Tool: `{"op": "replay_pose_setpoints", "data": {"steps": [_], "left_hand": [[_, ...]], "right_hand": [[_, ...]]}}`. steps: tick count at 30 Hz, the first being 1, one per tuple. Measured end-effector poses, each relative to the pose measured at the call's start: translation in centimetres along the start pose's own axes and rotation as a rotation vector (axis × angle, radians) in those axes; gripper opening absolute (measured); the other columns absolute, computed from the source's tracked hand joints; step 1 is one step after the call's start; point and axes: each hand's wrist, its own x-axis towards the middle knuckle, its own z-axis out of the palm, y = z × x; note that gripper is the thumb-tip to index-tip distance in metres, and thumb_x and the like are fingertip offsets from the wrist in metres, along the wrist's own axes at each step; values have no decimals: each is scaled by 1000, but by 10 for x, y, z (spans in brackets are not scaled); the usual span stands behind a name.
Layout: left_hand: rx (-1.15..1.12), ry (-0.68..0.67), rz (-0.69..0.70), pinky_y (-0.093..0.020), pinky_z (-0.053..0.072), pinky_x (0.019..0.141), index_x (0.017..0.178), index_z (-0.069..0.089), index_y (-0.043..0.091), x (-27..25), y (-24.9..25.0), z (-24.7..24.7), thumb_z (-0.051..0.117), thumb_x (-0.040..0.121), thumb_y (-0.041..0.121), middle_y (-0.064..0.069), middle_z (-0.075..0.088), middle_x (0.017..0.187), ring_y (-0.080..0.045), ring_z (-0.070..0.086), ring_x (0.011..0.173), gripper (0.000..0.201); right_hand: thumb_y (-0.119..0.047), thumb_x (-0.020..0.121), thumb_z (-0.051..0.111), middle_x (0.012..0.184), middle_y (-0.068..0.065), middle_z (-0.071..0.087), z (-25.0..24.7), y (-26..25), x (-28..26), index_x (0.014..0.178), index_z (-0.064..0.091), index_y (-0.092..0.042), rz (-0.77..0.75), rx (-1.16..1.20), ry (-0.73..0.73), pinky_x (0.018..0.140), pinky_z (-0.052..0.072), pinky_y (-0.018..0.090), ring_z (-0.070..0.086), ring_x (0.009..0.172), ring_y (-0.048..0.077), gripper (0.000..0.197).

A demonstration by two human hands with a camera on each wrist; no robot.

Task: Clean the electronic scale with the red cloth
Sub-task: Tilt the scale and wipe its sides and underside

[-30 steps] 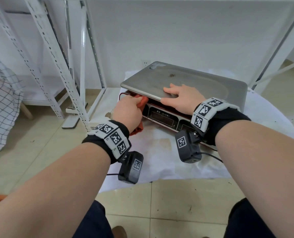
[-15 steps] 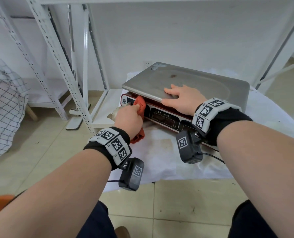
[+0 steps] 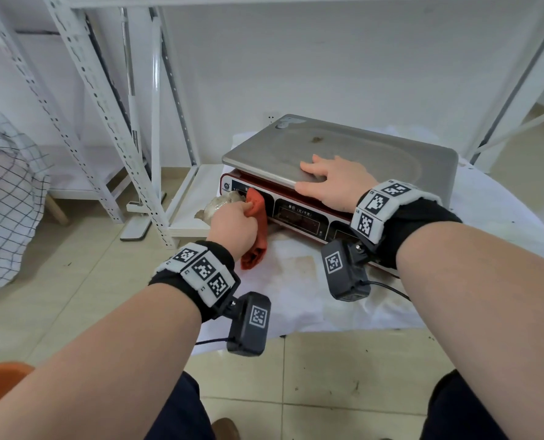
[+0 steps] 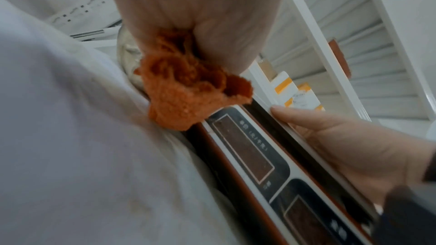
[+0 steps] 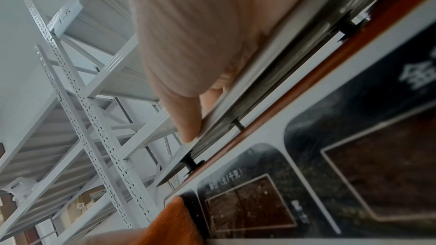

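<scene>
The electronic scale point(image 3: 353, 154) has a steel weighing pan over a red body with dark display windows point(image 4: 243, 148) on its front. It sits on a white sheet. My left hand point(image 3: 235, 227) grips the bunched red cloth point(image 3: 258, 230) and presses it against the left end of the front panel point(image 5: 250, 206); the red cloth point(image 4: 186, 90) hangs below my fingers. My right hand point(image 3: 334, 182) lies flat on the pan's front edge, fingers straight, thumb point(image 5: 186, 118) along the rim.
The white sheet point(image 3: 296, 296) covers the low surface under the scale and is stained in front. A crumpled clear bag point(image 3: 219, 204) lies left of the scale. White metal shelving point(image 3: 105, 122) stands to the left and behind. A checked fabric point(image 3: 7, 201) is at far left.
My left hand has slid the red cloth from under the pan's left corner down and slightly right along the front panel. The right hand has stayed on the pan.
</scene>
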Motion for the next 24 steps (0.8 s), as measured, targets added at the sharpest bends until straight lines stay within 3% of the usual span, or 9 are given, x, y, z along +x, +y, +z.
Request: {"op": "replay_pose_setpoints", "data": {"steps": [6,8,10,13,15,17,20,21,24], "left_hand": [[-374,76,-184,-36,52,77,100,66,6,-4,10,7,42,87,-1,-12,62,86,-31,61,86,28],[-482,40,-254,-44,53,83,82,62,5,-6,14,9,44,87,-2,-18,61,89,-36,63,91,20],[-573,-25,-296,-45,53,82,76,57,7,-9,15,11,46,88,-2,-20,60,92,-38,63,92,18],[-736,-90,-351,-32,49,56,74,52,12,-11,10,5,46,90,-3,-12,55,75,-25,57,64,23],[-843,-53,-417,-28,47,50,80,55,7,-8,6,-2,46,90,-4,-9,52,69,-20,52,55,17],[-891,-38,-468,-30,48,57,87,57,3,-3,4,-4,47,91,-1,-10,54,71,-21,55,58,11],[-907,-33,-496,-41,54,79,76,46,8,-2,11,7,47,91,-1,-16,60,87,-31,64,83,17],[-943,-60,-515,-43,55,80,77,45,8,-5,14,12,46,90,-2,-18,61,87,-32,65,83,17],[-1060,-184,-528,-26,50,43,78,46,1,-17,23,23,38,90,-8,-11,56,50,-20,57,39,17]], "right_hand": [[-54,92,41,157,-7,16,1,2,2,145,29,-39,-4,-11,-1,116,11,49,10,145,29,56],[-54,92,41,157,-7,16,1,3,2,145,29,-38,-5,-15,7,116,11,49,11,145,29,56],[-55,92,41,157,-7,16,1,3,2,145,29,-38,-3,-11,5,117,11,49,11,145,29,57],[-55,92,41,157,-7,15,1,3,3,145,28,-39,-3,-11,-5,117,10,48,10,145,30,57],[-55,92,41,158,-7,15,1,3,3,145,27,-39,-5,-10,-6,117,9,48,9,146,29,57],[-55,92,41,157,-7,15,1,3,3,145,27,-39,-5,-12,-5,117,9,48,9,146,29,57],[-55,92,41,157,-8,15,1,4,4,145,27,-39,-2,-16,-1,117,9,48,9,146,29,57],[-55,92,41,157,-8,15,1,5,4,145,27,-39,0,-12,0,117,9,48,9,146,28,57],[-55,92,41,157,-8,15,1,5,3,145,27,-39,-3,-10,-1,117,9,47,9,146,28,57]]}}
